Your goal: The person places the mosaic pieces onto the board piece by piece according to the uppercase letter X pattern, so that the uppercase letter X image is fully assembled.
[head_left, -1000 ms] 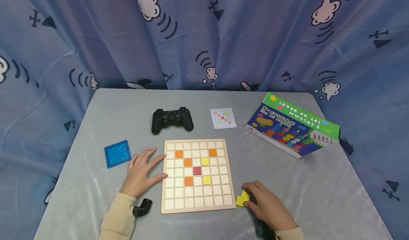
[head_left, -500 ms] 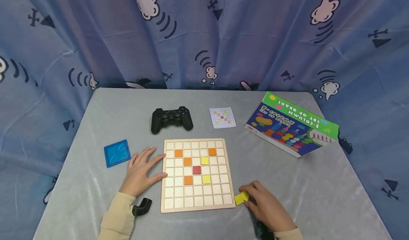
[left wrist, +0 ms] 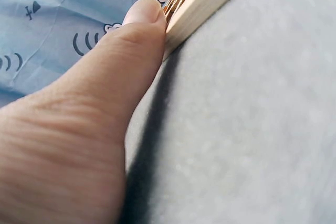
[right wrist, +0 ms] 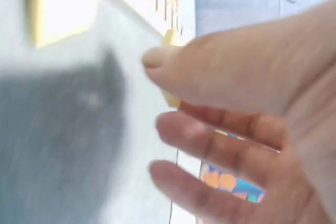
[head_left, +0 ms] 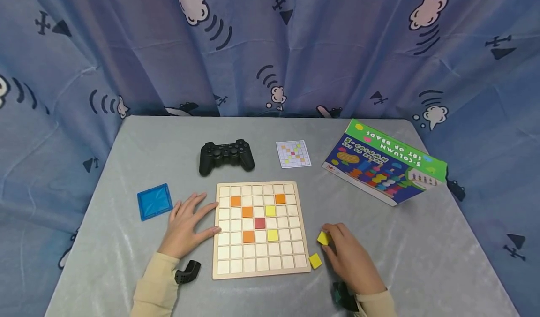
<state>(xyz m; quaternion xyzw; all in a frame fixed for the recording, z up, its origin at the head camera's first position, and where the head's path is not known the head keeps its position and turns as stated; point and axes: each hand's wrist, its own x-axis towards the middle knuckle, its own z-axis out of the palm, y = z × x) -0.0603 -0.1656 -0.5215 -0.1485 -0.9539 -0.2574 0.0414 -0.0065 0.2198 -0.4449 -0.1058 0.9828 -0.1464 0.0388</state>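
A wooden grid board (head_left: 261, 251) lies flat on the table, bearing several orange tiles (head_left: 247, 212), two yellow tiles (head_left: 270, 211) and one red tile (head_left: 259, 223). My left hand (head_left: 185, 228) rests at the board's left edge, fingers spread; in the left wrist view its thumb (left wrist: 142, 30) touches the wooden rim (left wrist: 210, 9). Right of the board, my right hand (head_left: 350, 256) pinches a yellow tile (head_left: 323, 238) between thumb and forefinger, raised off the table in the right wrist view. A second yellow tile (head_left: 315, 261) lies beside the board's lower right corner.
A blue square tray (head_left: 154, 202) sits left of the board. Behind the board are a black game controller (head_left: 227, 157) and a pattern card (head_left: 293, 154). A colourful box (head_left: 384, 164) stands at the back right. A patterned curtain (head_left: 261, 49) hangs behind the table.
My right hand has picked one yellow tile away from the other and moved it up and slightly forward. The second yellow tile stays by the board's corner. My left hand has not moved.
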